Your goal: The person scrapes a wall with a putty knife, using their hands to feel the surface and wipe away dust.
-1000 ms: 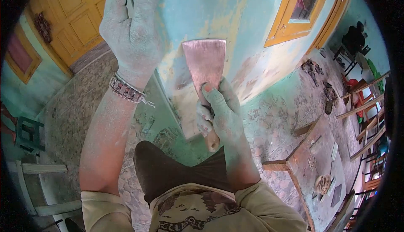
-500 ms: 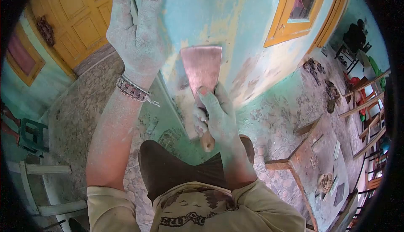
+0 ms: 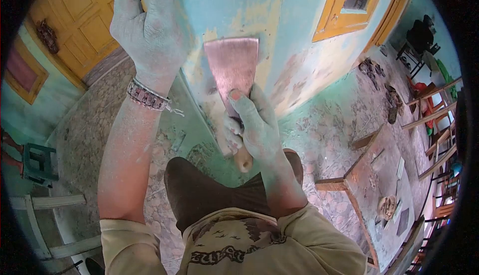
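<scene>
My right hand point(image 3: 257, 125) is wrapped around the handle of a wide-bladed scraper point(image 3: 234, 63), thumb pressed on the base of the blade. The blade points upward, its broad edge overlapping the pale blue, patchy wall point(image 3: 287, 38) in this view. A wooden handle end with a hole shows below my fist. My left hand point(image 3: 152, 38), coated in pale dust and wearing a braided bracelet, is raised at the wall's corner. Its thumb and fingers stretch upward and apart, with the fingertips cut off by the top of the frame.
A dusty wooden table point(image 3: 366, 195) stands at right, with a coiled item on it. Chairs point(image 3: 436, 120) are stacked beyond. At left are a green stool point(image 3: 40, 163), a pale chair frame point(image 3: 55, 202) and a yellow door point(image 3: 82, 18). Shoes point(image 3: 371, 73) lie along the wall.
The scraper and my right hand have risen slightly and shifted left. My left hand has moved up and left, taking its thumb tip out of frame.
</scene>
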The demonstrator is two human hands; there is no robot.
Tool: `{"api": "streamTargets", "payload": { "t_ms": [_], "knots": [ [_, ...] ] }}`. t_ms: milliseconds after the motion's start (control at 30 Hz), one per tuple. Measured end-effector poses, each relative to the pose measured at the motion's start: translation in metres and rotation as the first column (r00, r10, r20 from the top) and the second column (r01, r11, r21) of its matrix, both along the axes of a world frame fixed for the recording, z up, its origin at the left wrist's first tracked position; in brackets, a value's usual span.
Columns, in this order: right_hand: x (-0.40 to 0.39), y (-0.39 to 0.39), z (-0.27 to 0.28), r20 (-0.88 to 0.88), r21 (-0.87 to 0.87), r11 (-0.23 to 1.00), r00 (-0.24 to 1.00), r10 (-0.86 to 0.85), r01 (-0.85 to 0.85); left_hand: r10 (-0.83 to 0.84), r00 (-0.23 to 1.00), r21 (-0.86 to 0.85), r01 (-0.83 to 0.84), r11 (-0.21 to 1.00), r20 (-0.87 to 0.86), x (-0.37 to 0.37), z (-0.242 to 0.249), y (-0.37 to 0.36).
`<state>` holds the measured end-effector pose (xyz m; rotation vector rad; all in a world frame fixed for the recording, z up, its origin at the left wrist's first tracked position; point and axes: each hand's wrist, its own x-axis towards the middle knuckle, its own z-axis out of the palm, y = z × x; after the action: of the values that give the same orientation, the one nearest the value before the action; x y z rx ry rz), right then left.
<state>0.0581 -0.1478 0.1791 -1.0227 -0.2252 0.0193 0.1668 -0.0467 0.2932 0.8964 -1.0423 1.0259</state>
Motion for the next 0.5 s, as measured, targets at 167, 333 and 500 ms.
{"api": "streamTargets", "payload": {
  "t_ms": [167,333,500],
  "knots": [
    [-0.004,0.004,0.012,-0.069,0.058,0.998,0.997,-0.028,0.032,0.038,0.996,-0.012,-0.039,0.999,-0.079,-0.002,0.002,0.0],
    [-0.001,0.003,0.001,-0.015,-0.003,1.0,1.0,-0.011,0.011,-0.007,1.0,0.019,0.007,1.0,0.024,0.004,-0.001,0.004],
    [-0.002,0.004,-0.006,-0.021,0.048,0.998,0.999,0.03,-0.029,0.009,1.0,0.029,-0.01,1.0,0.027,0.004,-0.001,0.004]
  ]
}}
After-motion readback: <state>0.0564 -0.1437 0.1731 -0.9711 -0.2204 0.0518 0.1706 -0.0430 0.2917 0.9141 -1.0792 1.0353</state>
